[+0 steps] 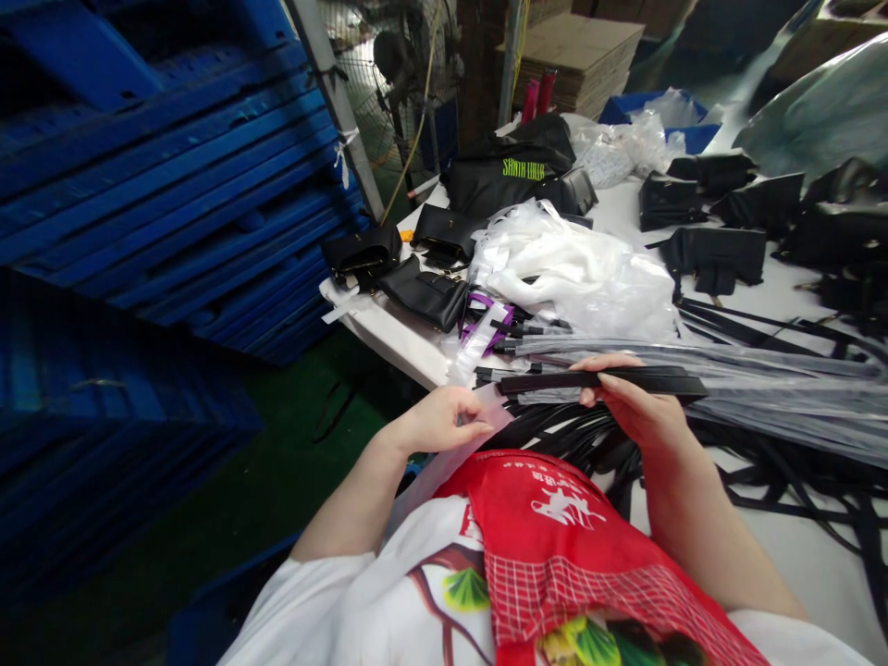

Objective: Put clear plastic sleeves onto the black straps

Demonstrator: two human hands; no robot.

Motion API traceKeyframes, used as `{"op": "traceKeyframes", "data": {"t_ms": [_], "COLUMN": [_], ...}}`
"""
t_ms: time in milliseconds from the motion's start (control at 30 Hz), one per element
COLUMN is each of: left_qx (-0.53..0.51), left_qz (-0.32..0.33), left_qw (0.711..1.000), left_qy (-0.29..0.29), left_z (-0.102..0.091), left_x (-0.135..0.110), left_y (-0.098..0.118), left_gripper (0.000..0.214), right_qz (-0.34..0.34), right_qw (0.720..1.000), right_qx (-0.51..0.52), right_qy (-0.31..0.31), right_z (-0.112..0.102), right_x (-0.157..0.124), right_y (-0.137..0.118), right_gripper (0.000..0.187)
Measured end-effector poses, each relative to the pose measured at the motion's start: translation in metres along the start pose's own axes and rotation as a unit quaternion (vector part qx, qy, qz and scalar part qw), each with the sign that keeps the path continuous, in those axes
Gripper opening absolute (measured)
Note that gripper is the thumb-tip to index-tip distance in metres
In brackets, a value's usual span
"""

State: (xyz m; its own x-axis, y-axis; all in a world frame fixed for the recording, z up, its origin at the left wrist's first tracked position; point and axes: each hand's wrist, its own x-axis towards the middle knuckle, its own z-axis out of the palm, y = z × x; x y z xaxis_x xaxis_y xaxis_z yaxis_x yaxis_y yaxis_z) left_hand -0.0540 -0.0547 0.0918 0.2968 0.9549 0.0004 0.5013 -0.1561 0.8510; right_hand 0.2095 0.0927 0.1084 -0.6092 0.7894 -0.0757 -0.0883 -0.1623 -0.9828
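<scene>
My right hand (635,402) is closed around a flat black strap (555,380) that points left over the table edge. Just left of it my left hand (444,421) is curled shut, pinching the end of a clear plastic sleeve (450,462) that runs down toward my lap. More black straps (575,439) lie in a loose heap under both hands. Long straps wrapped in clear plastic (763,388) stretch to the right behind my right hand.
A white table (395,338) carries black bags (426,291), crumpled white plastic (583,268) and more black pieces (718,254) at the back right. Stacked blue pallets (173,166) fill the left. A fan (395,55) and flat cardboard (575,46) stand behind. A red apron (555,536) covers my lap.
</scene>
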Motion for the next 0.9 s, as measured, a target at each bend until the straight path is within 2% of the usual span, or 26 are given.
{"op": "traceKeyframes", "data": {"t_ms": [233,433,567,633,700,800,900], "left_qx": [-0.004,-0.026,-0.025,-0.025,-0.032,-0.051,-0.091], "left_qz": [0.011,0.026,0.031,0.031,0.03,0.029,0.023], "left_qw": [1.0,0.999,0.999,0.999,0.999,0.998,0.995], "left_qy": [-0.015,-0.021,-0.026,-0.027,-0.026,-0.018,-0.028], "left_z": [0.002,0.01,0.011,0.01,0.007,0.004,0.002], "left_x": [0.008,0.011,0.009,0.008,0.007,0.007,0.005], "left_y": [0.009,0.01,0.007,0.006,0.005,0.001,-0.003], "left_gripper": [0.032,0.033,0.032,0.032,0.034,0.039,0.042], "right_qz": [0.08,0.146,0.239,0.264,0.274,0.27,0.246], "right_qw": [0.996,0.986,0.969,0.963,0.96,0.961,0.967], "right_qx": [0.019,0.083,0.059,0.05,0.045,0.018,-0.013], "right_qy": [-0.04,-0.002,0.007,0.007,0.025,0.058,0.063], "right_z": [0.009,0.009,0.002,-0.003,-0.007,-0.01,-0.011], "right_x": [-0.001,0.002,0.003,0.002,0.0,-0.004,-0.007], "right_y": [0.009,0.018,0.024,0.026,0.028,0.029,0.03], "right_gripper": [0.024,0.05,0.042,0.036,0.035,0.048,0.055]}}
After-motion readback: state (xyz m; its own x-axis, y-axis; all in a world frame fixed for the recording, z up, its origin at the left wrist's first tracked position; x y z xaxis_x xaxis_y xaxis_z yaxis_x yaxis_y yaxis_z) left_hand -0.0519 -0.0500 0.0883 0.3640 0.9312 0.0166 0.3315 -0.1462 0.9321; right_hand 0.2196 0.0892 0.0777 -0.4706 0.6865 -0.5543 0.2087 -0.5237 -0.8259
